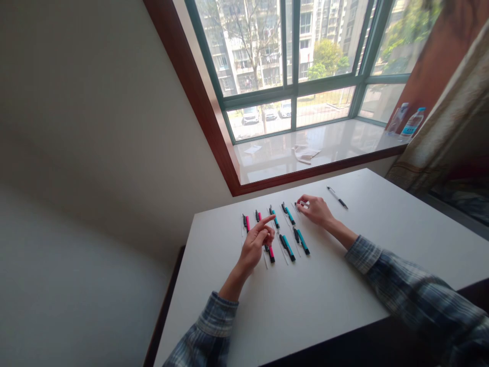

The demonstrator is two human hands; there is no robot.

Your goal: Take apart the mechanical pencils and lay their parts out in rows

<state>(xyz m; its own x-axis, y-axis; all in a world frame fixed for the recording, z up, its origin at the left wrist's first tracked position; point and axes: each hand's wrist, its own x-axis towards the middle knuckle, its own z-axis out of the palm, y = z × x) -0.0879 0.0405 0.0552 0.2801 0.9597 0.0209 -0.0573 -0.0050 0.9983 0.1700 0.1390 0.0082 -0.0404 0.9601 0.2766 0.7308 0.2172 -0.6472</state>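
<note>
Several pen parts lie in two rows on the white table: pink barrels with black pieces on the left, teal barrels with black pieces on the right, and thin refills beside them. Over the pink ones is my left hand, its index finger stretched out to the right and the other fingers curled; nothing shows in it. My right hand, at the right end of the far row, pinches a small white and dark piece between thumb and fingers, near a thin refill.
A white and black pen lies alone at the table's far right. Behind the table, the window sill bears a crumpled wrapper and two plastic bottles. A curtain hangs at the right; a wall stands left.
</note>
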